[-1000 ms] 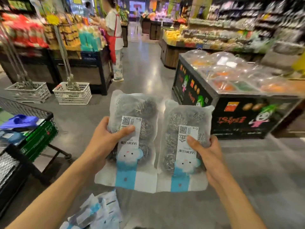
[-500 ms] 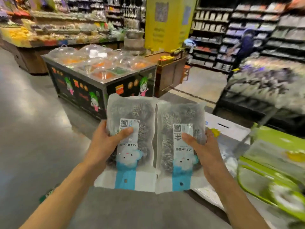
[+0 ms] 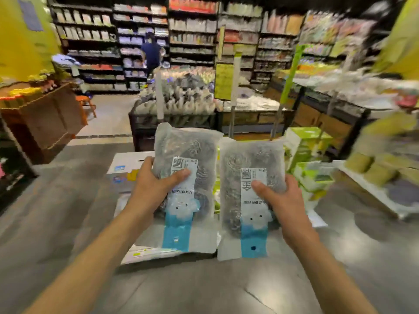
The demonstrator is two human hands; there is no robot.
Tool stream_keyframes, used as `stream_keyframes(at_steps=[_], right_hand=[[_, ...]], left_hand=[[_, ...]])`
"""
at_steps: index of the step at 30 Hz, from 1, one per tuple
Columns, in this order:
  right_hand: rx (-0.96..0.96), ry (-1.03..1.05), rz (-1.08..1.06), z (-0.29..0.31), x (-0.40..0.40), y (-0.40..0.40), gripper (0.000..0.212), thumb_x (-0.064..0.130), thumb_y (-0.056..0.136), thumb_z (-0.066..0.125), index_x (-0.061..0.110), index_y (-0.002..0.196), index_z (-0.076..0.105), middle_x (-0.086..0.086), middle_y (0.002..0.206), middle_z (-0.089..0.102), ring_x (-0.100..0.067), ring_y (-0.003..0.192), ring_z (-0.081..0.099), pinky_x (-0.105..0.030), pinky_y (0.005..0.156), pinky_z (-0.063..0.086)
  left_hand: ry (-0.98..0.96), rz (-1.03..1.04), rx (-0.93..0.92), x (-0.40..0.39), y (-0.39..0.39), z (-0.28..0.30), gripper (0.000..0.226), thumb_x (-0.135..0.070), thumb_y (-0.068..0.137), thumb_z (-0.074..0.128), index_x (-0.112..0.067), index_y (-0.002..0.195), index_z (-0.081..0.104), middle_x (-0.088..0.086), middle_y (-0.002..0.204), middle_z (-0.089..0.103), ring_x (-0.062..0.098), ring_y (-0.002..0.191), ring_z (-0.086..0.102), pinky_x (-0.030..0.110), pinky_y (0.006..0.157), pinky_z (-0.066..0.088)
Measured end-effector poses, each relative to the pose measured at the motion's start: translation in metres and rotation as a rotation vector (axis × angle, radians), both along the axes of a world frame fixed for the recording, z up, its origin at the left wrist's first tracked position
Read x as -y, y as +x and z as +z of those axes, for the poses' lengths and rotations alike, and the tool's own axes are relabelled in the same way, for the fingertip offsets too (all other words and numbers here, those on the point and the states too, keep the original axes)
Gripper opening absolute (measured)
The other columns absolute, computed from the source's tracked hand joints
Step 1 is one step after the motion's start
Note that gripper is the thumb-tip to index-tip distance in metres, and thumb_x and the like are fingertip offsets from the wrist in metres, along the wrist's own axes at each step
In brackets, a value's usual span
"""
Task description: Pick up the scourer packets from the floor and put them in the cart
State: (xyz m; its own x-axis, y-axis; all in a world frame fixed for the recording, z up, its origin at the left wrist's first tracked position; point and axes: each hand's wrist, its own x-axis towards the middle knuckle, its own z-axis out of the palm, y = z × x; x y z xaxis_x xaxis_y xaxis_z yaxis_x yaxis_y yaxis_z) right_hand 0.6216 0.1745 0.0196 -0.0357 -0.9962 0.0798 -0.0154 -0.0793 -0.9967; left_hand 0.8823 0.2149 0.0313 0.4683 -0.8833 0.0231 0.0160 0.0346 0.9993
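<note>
The left hand [image 3: 150, 189] grips one scourer packet [image 3: 184, 189] by its left edge, thumb pressed on the label; the right hand [image 3: 286, 206] clamps a second packet [image 3: 246, 198] by its right edge, just beside the first, both upright above the grey floor [image 3: 68, 223]; behind them lies a white box [image 3: 127, 168]; farther off, blurred shelves [image 3: 192, 41] and a person in blue [image 3: 151, 53].

Both arms outstretched; left hand [image 3: 149, 189], right hand [image 3: 288, 205] gripping, thumbs on top.
</note>
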Motion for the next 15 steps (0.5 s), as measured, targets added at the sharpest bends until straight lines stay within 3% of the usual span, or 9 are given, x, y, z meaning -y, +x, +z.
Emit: stream_keyframes(at_steps=[3,6,10,15], right_hand=[[-0.019,-0.008,-0.212,-0.003,0.007,-0.089,0.047,0.026,0.081,0.087,0.020,0.117,0.058,0.002,0.107,0.076,-0.009,0.087,0.076,-0.027,0.071,0.061],[-0.011,-0.006,-0.409,-0.006,0.001,-0.167,0.036,0.019,0.085,0.084,0.023,0.109,0.057,0.003,0.101,0.075,-0.001,0.076,0.075,-0.021,0.064,0.059],[0.013,0.041,-0.690,-0.014,-0.017,-0.255,0.042,0.020,0.085,0.083,0.017,0.119,0.058,-0.003,0.106,0.077,-0.014,0.084,0.078,-0.035,0.070,0.064],[0.015,0.086,-0.984,-0.022,-0.045,-0.342,0.040,0.024,0.088,0.081,0.018,0.117,0.055,-0.001,0.107,0.075,-0.010,0.080,0.077,-0.025,0.058,0.059]], left_hand=[[-0.009,-0.204,0.017,0.057,-0.089,-0.002,0.057,-0.023,0.073,0.090,-0.014,0.119,0.058,0.002,0.104,0.077,0.016,0.086,0.076,0.034,0.070,0.062],[-0.031,-0.406,0.034,0.103,-0.177,-0.006,0.048,-0.020,0.076,0.089,-0.017,0.113,0.059,-0.001,0.097,0.076,0.009,0.078,0.075,0.027,0.062,0.060],[-0.040,-0.690,0.009,0.151,-0.289,-0.014,0.041,-0.013,0.076,0.088,-0.023,0.105,0.060,-0.003,0.092,0.078,0.009,0.074,0.075,0.025,0.057,0.059],[0.018,-1.004,0.006,0.190,-0.424,-0.030,0.052,-0.019,0.072,0.091,-0.018,0.114,0.061,0.003,0.102,0.078,0.024,0.090,0.076,0.044,0.076,0.063]])
